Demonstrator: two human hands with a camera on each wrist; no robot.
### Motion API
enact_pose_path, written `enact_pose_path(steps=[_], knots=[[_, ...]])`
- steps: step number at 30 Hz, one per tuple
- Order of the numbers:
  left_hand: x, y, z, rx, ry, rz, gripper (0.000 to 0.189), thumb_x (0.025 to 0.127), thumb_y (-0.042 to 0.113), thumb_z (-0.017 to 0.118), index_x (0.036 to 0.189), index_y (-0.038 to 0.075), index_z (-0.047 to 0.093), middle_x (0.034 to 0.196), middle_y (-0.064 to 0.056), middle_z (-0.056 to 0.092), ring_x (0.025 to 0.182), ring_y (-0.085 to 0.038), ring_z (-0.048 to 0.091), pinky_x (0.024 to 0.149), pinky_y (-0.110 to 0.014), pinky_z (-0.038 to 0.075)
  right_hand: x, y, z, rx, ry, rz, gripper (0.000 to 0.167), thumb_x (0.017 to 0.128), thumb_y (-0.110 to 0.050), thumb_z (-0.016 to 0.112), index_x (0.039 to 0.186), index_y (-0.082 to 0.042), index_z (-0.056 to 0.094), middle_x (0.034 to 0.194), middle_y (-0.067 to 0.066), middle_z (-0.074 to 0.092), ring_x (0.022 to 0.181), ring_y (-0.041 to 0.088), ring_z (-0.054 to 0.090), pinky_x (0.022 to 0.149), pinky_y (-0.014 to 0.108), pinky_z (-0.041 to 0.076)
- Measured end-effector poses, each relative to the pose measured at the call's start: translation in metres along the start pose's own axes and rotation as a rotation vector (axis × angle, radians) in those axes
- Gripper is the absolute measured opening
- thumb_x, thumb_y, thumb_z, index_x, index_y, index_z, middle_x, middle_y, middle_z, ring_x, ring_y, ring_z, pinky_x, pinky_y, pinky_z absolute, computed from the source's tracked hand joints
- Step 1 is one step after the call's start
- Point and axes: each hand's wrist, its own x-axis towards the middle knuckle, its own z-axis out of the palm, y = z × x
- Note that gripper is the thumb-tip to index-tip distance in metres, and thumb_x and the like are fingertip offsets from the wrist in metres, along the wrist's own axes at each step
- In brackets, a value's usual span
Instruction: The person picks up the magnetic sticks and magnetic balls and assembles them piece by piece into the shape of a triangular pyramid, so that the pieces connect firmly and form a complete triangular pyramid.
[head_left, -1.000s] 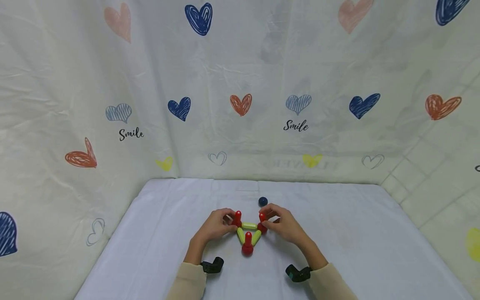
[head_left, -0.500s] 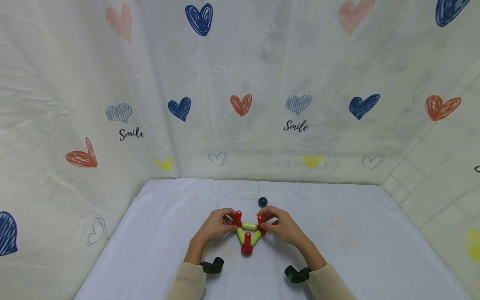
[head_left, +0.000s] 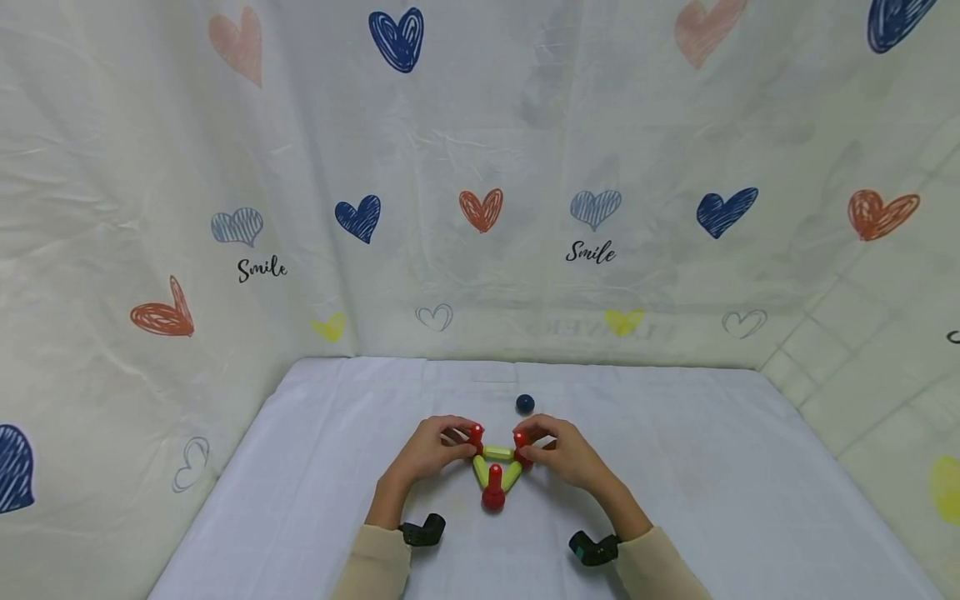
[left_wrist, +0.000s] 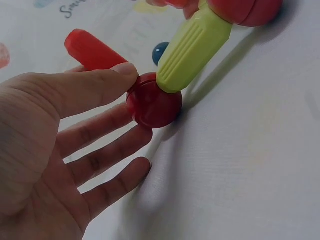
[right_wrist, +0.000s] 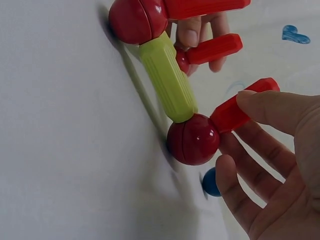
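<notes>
A triangle of yellow-green rods (head_left: 498,453) joined by red balls lies on the white cloth, a red rod rising from each ball. My left hand (head_left: 431,450) pinches the far-left red rod (left_wrist: 95,50) low down, thumb by its red ball (left_wrist: 154,102) and the other fingers spread behind. With thumb and fingers, my right hand (head_left: 564,452) pinches the far-right red rod (right_wrist: 231,114) above its red ball (right_wrist: 194,140). The near red ball (head_left: 492,498), with its upright red rod (head_left: 495,476), is touched by neither hand.
A dark blue ball (head_left: 525,404) rests on the cloth just beyond the triangle. The white-covered table (head_left: 360,392) ends at a hanging sheet (head_left: 480,275) printed with hearts. Black cameras (head_left: 423,531) are strapped to both wrists.
My right hand has shifted slightly left and nearer along with its red rod. The left hand keeps its hold, its rod sitting marginally lower in view. The blue ball stays put.
</notes>
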Motion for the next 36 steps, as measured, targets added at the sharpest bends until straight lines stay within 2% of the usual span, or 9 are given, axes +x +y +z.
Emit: enact_pose_path(steps=[6,14,28,36], knots=[[-0.0007,-0.0006,0.0002,0.009,-0.004,-0.015,0.028,0.092,0.022,0.078,0.119,0.026,0.076,0.112,0.005,0.074,0.1,-0.016,0.069,0.089,-0.038,0.057,-0.0002,-0.0002,0.0021,-0.006,-0.007,0.0,0.026,0.093,-0.017,0.075,0.119,-0.017,0.071,0.107,-0.003,0.071,0.104,0.019,0.063,0.084,0.032,0.053],[0.0004,-0.0008,0.0026,0.033,-0.008,0.047,0.027,0.09,0.016,0.078,0.114,0.028,0.079,0.108,0.009,0.072,0.101,-0.014,0.065,0.087,-0.033,0.055,-0.001,-0.0008,0.0051,-0.025,-0.015,-0.02,0.023,0.094,-0.017,0.075,0.116,-0.022,0.072,0.107,-0.003,0.071,0.102,0.018,0.063,0.08,0.026,0.054],[-0.0009,0.0046,0.0031,0.057,-0.02,0.053,0.026,0.09,0.015,0.078,0.111,0.03,0.08,0.107,0.01,0.07,0.103,-0.014,0.062,0.086,-0.032,0.052,-0.0002,0.0027,0.0082,-0.068,-0.017,-0.094,0.022,0.093,-0.015,0.075,0.114,-0.024,0.074,0.106,-0.006,0.069,0.099,0.016,0.062,0.079,0.026,0.055],[-0.0003,0.0022,0.0042,0.08,-0.023,0.072,0.026,0.09,0.018,0.079,0.112,0.033,0.079,0.105,0.012,0.069,0.103,-0.013,0.062,0.086,-0.03,0.051,-0.0005,0.003,0.0083,-0.095,-0.013,-0.09,0.022,0.093,-0.015,0.075,0.112,-0.024,0.073,0.107,-0.006,0.069,0.099,0.015,0.062,0.079,0.024,0.054]])
